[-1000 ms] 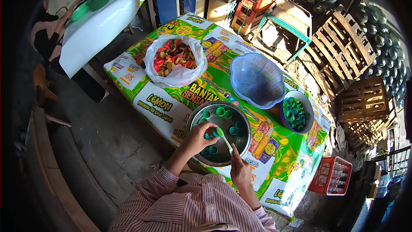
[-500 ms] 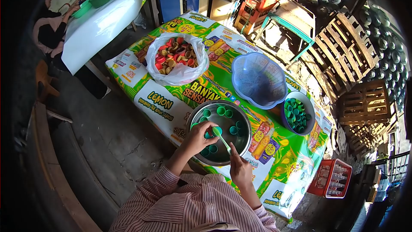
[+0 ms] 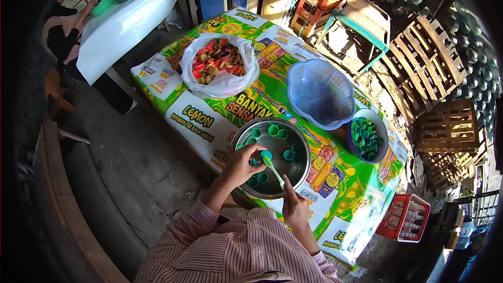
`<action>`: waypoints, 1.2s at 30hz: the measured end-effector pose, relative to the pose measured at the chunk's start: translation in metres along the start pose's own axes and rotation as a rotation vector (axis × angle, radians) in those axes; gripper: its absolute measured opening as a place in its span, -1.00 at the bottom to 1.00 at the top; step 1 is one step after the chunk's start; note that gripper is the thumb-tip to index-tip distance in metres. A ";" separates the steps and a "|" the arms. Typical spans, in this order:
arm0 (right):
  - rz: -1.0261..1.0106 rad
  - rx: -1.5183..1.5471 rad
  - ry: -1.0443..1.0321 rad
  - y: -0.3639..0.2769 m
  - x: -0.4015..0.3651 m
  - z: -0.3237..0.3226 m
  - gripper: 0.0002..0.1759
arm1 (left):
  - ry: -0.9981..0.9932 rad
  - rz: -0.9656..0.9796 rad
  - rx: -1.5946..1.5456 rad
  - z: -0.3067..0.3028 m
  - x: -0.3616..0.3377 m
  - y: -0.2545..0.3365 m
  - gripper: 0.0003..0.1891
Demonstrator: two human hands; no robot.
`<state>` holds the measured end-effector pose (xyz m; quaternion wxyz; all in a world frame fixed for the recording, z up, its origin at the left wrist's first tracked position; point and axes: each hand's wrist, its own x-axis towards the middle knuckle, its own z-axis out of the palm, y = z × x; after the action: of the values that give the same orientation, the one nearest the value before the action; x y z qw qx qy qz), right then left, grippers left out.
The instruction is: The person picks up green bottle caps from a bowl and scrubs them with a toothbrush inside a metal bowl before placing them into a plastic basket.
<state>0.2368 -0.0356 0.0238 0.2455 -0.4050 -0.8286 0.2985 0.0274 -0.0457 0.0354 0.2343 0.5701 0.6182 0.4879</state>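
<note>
Above a steel basin of water, my left hand pinches a green cap between thumb and fingers. My right hand grips the handle of a light green brush, whose head end touches that cap. Several green caps lie in the basin around its inner edge. Beyond the basin sit an empty blue plastic basket, a bowl of green caps at the right, and a white plastic bag of red and tan caps.
A colourful printed cloth covers the table. A red crate of bottles stands off its right edge. Wooden pallets and a teal-framed table are behind. At the far left, a person sits by another table with green basins.
The view has shifted slightly. Both hands remain over the basin, and the brush and cap have tilted a little against each other.
</note>
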 end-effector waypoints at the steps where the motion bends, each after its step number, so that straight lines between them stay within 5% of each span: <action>1: 0.042 0.017 -0.016 0.002 0.001 0.003 -0.46 | -0.007 0.013 0.011 0.000 0.001 0.001 -0.68; 6: 0.148 0.040 0.016 -0.002 0.005 -0.006 -0.48 | -0.002 0.026 0.015 -0.001 0.000 0.000 -0.66; 12: 0.142 0.206 0.025 -0.011 0.006 -0.003 -0.51 | -0.068 -0.161 -0.523 0.006 -0.003 -0.010 -0.67; 15: 0.138 0.275 0.017 -0.017 0.014 0.000 -0.53 | -0.187 -0.151 -0.470 0.006 -0.004 -0.015 -0.71; 29: 0.370 0.363 -0.152 -0.027 0.017 -0.010 -0.57 | -0.168 -0.318 -0.861 0.018 -0.015 -0.016 -0.77; 33: 0.142 0.239 0.000 -0.019 -0.002 -0.012 -0.56 | -0.152 -0.285 -0.904 0.018 -0.016 -0.022 -0.77; 36: 0.176 0.200 -0.045 -0.028 0.001 -0.011 -0.54 | -0.162 -0.288 -0.843 0.019 -0.017 -0.018 -0.76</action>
<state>0.2288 -0.0459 0.0514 0.2388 -0.4431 -0.7612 0.4089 0.0389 -0.0532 0.0071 0.5591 0.3694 0.4182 0.6132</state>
